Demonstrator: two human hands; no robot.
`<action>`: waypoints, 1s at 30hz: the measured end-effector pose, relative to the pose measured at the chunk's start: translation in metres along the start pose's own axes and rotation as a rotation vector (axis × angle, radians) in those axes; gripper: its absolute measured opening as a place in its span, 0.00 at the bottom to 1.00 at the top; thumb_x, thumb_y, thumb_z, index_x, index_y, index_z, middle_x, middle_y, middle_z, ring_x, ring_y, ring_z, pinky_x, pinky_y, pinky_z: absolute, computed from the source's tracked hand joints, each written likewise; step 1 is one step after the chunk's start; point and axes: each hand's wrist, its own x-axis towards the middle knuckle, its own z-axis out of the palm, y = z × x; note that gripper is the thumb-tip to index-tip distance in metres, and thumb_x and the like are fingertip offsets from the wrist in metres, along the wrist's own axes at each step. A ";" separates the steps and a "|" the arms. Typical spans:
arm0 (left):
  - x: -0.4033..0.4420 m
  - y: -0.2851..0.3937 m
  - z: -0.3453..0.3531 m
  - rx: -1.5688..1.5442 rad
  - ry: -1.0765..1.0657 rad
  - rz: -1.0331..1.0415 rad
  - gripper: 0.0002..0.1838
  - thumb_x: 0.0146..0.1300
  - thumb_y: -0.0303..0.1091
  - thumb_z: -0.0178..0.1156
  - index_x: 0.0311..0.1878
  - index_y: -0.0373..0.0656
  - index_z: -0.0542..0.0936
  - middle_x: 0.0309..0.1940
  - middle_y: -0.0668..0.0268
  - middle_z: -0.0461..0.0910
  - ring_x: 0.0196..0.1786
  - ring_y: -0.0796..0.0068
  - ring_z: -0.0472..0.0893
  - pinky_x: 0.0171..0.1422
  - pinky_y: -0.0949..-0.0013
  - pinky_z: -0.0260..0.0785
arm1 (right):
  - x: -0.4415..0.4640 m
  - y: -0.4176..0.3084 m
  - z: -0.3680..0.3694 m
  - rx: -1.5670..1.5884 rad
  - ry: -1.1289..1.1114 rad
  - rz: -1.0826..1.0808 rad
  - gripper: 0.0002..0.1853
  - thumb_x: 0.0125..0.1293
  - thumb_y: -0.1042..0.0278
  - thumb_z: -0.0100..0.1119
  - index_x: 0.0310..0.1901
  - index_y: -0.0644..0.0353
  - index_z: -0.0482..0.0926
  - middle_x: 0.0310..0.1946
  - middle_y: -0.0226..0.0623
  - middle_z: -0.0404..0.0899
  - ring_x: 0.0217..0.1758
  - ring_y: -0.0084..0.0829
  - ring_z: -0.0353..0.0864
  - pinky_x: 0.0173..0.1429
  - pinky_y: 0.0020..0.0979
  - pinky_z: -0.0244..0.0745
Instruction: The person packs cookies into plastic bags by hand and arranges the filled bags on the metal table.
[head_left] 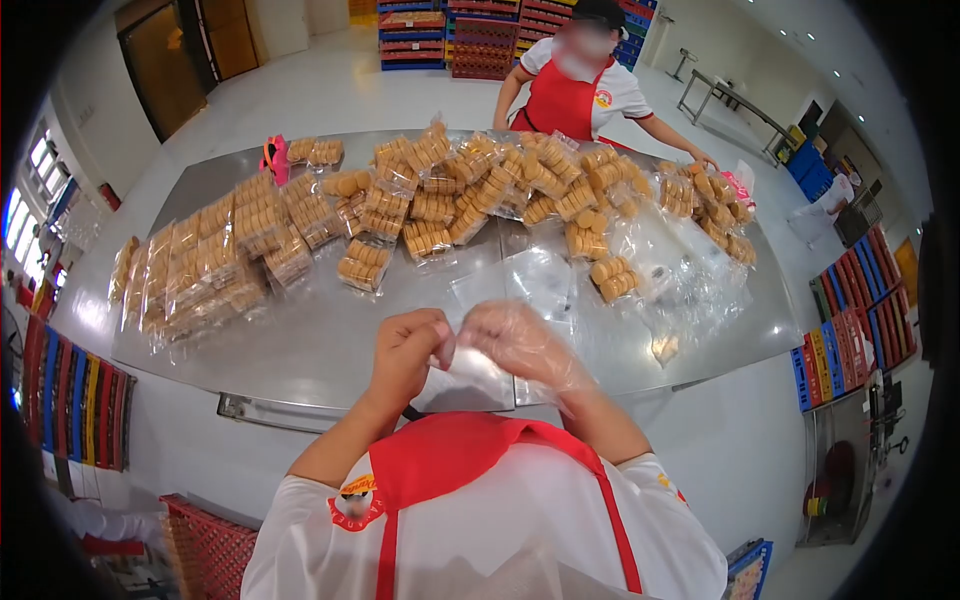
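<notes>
My bare left hand (410, 345) is closed in a pinch, thumb against curled fingers, above the near edge of the steel table. Close beside it, my right hand (515, 340) wears a clear plastic glove; its fingers are curled and slightly blurred. A thin clear plastic bag (482, 368) appears to be pinched between the hands, though its outline is hard to make out. Just beyond lie flat clear bags (535, 280). Packs of round brown cookies (428, 238) are heaped farther back, and one cookie pack (363, 266) rests nearer my left hand.
Stacked cookie packs (205, 255) cover the left of the steel table (400, 300). Loose clear plastic (690, 280) spreads across the right. A co-worker in a red apron (560, 95) stands at the far side. Colored crates (855, 310) are stacked beyond the right edge.
</notes>
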 end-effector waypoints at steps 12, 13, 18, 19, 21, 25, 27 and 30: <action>-0.003 0.003 0.013 -0.165 -0.106 -0.115 0.17 0.73 0.45 0.54 0.40 0.38 0.74 0.38 0.63 0.73 0.39 0.69 0.75 0.41 0.64 0.72 | -0.004 -0.039 -0.019 -0.294 0.138 -0.012 0.02 0.64 0.76 0.61 0.37 0.62 0.78 0.31 0.44 0.77 0.35 0.50 0.78 0.38 0.45 0.72; -0.004 0.003 0.013 -0.153 -0.112 -0.093 0.17 0.74 0.44 0.53 0.40 0.38 0.74 0.38 0.64 0.73 0.40 0.70 0.75 0.42 0.64 0.72 | -0.004 -0.040 -0.020 -0.235 0.139 -0.002 0.01 0.64 0.76 0.60 0.37 0.62 0.78 0.31 0.44 0.77 0.35 0.50 0.78 0.39 0.44 0.72; -0.008 0.017 0.019 0.071 -0.093 0.021 0.14 0.75 0.41 0.51 0.41 0.37 0.75 0.37 0.67 0.73 0.41 0.74 0.74 0.44 0.68 0.69 | 0.000 -0.039 -0.019 -0.099 0.071 0.050 0.03 0.68 0.74 0.57 0.39 0.63 0.77 0.36 0.47 0.77 0.41 0.53 0.78 0.45 0.47 0.72; -0.010 0.023 0.021 0.157 -0.078 0.040 0.13 0.74 0.38 0.53 0.40 0.37 0.76 0.37 0.67 0.73 0.41 0.75 0.74 0.44 0.69 0.69 | 0.000 -0.038 -0.017 -0.122 0.077 0.055 0.03 0.68 0.74 0.57 0.39 0.63 0.77 0.37 0.47 0.77 0.42 0.53 0.78 0.45 0.47 0.73; -0.012 0.032 0.026 0.329 -0.047 0.075 0.09 0.72 0.33 0.55 0.39 0.37 0.76 0.38 0.67 0.73 0.40 0.76 0.74 0.44 0.71 0.68 | 0.003 -0.041 -0.015 -0.133 0.092 0.073 0.04 0.69 0.73 0.57 0.39 0.64 0.78 0.37 0.47 0.77 0.41 0.50 0.79 0.46 0.44 0.74; -0.014 0.035 0.029 0.493 -0.003 0.134 0.02 0.64 0.21 0.58 0.36 0.36 0.75 0.39 0.63 0.75 0.37 0.75 0.75 0.42 0.73 0.69 | 0.005 -0.034 -0.007 0.136 0.089 0.111 0.10 0.68 0.71 0.61 0.48 0.63 0.77 0.38 0.40 0.76 0.39 0.36 0.79 0.48 0.35 0.75; -0.014 0.035 0.030 0.465 0.043 0.102 0.03 0.60 0.19 0.58 0.35 0.36 0.76 0.39 0.62 0.76 0.37 0.76 0.76 0.40 0.73 0.69 | 0.003 -0.032 -0.001 0.418 0.024 0.143 0.18 0.65 0.74 0.63 0.56 0.62 0.75 0.38 0.33 0.74 0.41 0.28 0.76 0.47 0.32 0.74; -0.015 0.031 0.025 0.470 0.034 0.074 0.05 0.54 0.17 0.57 0.33 0.37 0.75 0.38 0.63 0.76 0.36 0.76 0.75 0.39 0.73 0.69 | 0.001 -0.028 0.002 0.626 -0.024 0.213 0.27 0.63 0.77 0.65 0.64 0.58 0.71 0.40 0.27 0.71 0.44 0.21 0.73 0.47 0.28 0.73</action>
